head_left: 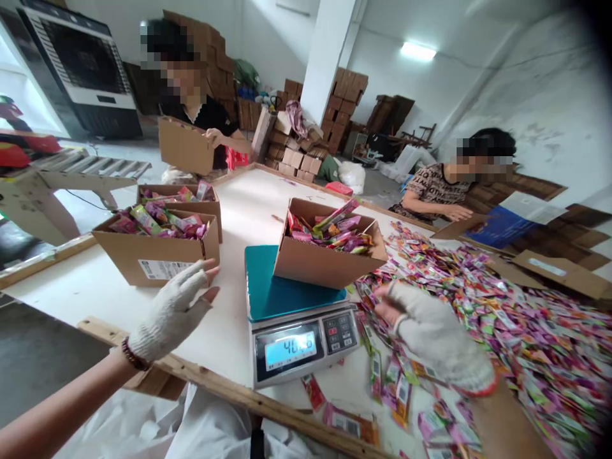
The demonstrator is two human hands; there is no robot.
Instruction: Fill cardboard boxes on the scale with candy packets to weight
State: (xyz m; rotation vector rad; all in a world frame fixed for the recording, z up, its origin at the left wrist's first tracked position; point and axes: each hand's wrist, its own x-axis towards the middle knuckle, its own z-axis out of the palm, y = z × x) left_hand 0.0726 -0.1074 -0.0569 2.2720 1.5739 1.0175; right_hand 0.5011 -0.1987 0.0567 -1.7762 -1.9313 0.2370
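Note:
My left hand (174,312), in a white fingerless knit glove, is open with its fingers spread. It is just in front of a cardboard box (124,258) filled with small candy packets. My right hand (430,328), gloved the same way, hovers over the near edge of a big pile of candy packets (507,319). Its bare fingers are apart and nothing shows in them. Between my hands stands a digital scale (306,344) with a teal platform and a lit display. A cardboard box (325,264) of packets sits tilted on the platform, overhanging its right side.
Behind the left box stands another filled box (217,217). Loose packets (351,421) lie by the table's wooden front edge (229,389). Across the table one person holds a cardboard box (184,146); another person (442,191) is at the far right. A roller conveyor (90,166) is at left.

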